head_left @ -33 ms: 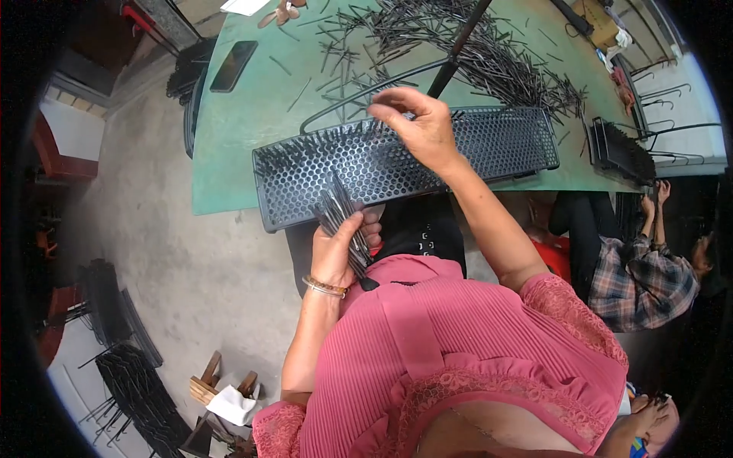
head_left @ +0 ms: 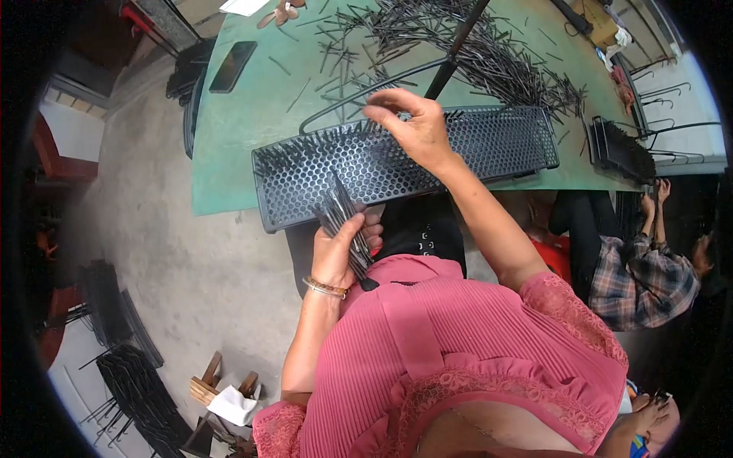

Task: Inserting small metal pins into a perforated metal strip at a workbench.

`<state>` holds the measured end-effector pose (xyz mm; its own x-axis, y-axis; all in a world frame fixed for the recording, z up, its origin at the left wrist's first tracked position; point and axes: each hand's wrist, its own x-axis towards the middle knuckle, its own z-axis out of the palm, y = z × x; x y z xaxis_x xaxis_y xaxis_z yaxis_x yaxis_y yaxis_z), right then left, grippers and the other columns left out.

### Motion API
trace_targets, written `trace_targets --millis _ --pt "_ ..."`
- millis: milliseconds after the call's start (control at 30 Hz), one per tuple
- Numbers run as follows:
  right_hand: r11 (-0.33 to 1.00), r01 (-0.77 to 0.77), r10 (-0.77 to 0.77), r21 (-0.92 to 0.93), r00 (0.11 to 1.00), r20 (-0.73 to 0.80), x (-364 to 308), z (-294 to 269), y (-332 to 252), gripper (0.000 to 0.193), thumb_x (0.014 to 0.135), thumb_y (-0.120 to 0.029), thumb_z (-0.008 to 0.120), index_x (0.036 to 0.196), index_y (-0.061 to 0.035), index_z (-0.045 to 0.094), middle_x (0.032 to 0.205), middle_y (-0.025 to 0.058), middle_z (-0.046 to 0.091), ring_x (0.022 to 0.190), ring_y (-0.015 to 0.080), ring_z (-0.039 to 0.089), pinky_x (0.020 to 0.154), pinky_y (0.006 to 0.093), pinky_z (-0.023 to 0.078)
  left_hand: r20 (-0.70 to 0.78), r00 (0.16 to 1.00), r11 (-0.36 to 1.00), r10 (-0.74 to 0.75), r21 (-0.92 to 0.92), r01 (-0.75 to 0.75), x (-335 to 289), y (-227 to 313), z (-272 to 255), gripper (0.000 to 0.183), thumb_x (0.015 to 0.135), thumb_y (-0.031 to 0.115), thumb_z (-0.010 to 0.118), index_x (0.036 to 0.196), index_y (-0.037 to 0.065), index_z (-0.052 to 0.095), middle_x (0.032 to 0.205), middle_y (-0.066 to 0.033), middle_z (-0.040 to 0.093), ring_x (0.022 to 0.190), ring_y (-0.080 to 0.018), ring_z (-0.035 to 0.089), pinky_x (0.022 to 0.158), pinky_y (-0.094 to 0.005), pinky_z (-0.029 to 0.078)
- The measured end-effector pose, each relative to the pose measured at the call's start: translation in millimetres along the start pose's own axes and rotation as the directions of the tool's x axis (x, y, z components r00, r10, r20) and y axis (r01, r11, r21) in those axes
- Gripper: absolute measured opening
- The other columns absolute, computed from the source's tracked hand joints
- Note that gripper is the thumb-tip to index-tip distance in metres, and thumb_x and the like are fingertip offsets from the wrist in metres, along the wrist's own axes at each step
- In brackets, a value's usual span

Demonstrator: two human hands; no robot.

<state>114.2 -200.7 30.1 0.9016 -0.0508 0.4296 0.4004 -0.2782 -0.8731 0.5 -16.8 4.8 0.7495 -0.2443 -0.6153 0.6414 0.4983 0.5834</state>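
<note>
Left hand (head_left: 332,248): fingers and thumb closed around a bundle of thin dark rods (head_left: 337,215), gripped near its middle. Upper tips fan out unevenly over the tray's near rim; lower ends point back at the pink top (head_left: 458,313).

Right hand (head_left: 418,131): palm down above the tray, thumb and forefinger curved toward each other. Cannot tell whether a rod is pinched there; the tips are too small and dark to read.

Beneath both hands: perforated black tray (head_left: 500,141), long and rectangular, lying crosswise at the near side of the green table (head_left: 237,153). Its near left corner projects past the table edge. Upright rods (head_left: 305,149) stand in rows toward the far side of its left part, leaning at mixed angles; whether each is seated in a hole cannot be read. The right part shows mostly bare mesh.

Risks (judgement): the fanned bundle could shed rods onto the lap or floor if the left grip loosens. The right forearm, passing over the mesh, could knock uprights if it dips. Weight on the projecting corner might tilt the tray.

Beyond: curved bar (head_left: 359,95) behind the tray, dark post (head_left: 464,34) slanting up, heap of loose rods (head_left: 427,30) across the far table. Smartphone (head_left: 233,67) at far left. Second tray (head_left: 622,153), dark and bristling, at the right end, near a co-worker in a plaid shirt (head_left: 645,286).
</note>
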Motion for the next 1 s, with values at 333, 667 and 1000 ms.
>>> trace_targets --millis 333,667,1000 --pt "0.995 0.092 -0.091 -0.038 0.996 0.022 0 18 17 0.016 0.079 -0.012 0.07 0.091 -0.002 0.068 0.082 0.0077 0.069 0.074 0.014 0.065 0.064 0.026 0.05 0.102 0.993 0.999 -0.051 -0.003 0.052 0 -5 -6 0.029 0.089 0.009 0.057 0.113 -0.006 0.053 0.096 -0.02 0.065 0.076 -0.022 0.066 0.065 -0.0329 0.058" --pt "0.948 0.241 -0.245 -0.206 0.969 0.005 -6 20 17 0.017 0.074 -0.007 0.072 0.09 -0.0012 0.069 0.085 0.008 0.069 0.076 0.0177 0.064 0.067 0.0281 0.05 0.115 0.993 0.999 -0.033 0.007 0.032 2 -5 -10 0.029 0.088 0.008 0.059 0.113 -0.005 0.053 0.094 -0.02 0.065 0.074 -0.0219 0.066 0.062 -0.0313 0.058" --pt "0.914 0.333 -0.333 -0.231 0.942 0.042 -5 21 23 0.018 0.073 -0.008 0.073 0.089 -0.0028 0.069 0.085 0.0069 0.069 0.073 0.0189 0.063 0.069 0.03 0.046 0.105 0.993 0.987 -0.047 0.159 0.03 -1 -4 -8 0.028 0.087 0.008 0.06 0.111 -0.004 0.053 0.091 -0.0188 0.066 0.07 -0.0191 0.065 0.059 -0.0282 0.055"
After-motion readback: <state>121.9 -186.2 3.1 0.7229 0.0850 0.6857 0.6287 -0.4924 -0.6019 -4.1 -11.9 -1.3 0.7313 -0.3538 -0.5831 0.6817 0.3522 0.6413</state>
